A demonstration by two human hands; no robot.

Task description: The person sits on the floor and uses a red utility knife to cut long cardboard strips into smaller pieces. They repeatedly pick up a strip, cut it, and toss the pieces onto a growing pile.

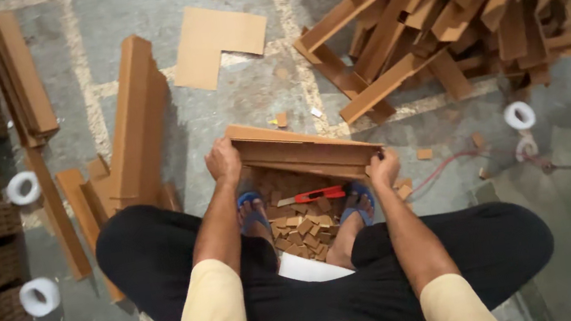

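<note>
Left hand (222, 162) and right hand (384, 167) each grasp an end of a stack of angled brown cardboard strips (303, 152), held above the feet; red utility knife (312, 196) lies on small cardboard offcuts (301, 227) below.

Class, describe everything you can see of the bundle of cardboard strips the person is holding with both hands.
The bundle of cardboard strips is a stack of long, brown, angle-shaped cardboard pieces nested together, their edges showing as parallel lines. It lies roughly level, tilted slightly down to the picture's right, above the person's feet and a heap of small cardboard offcuts. The left hand grips one end and the right hand grips the other. It looks stiff and clean, and appears held clear of the floor.
</note>
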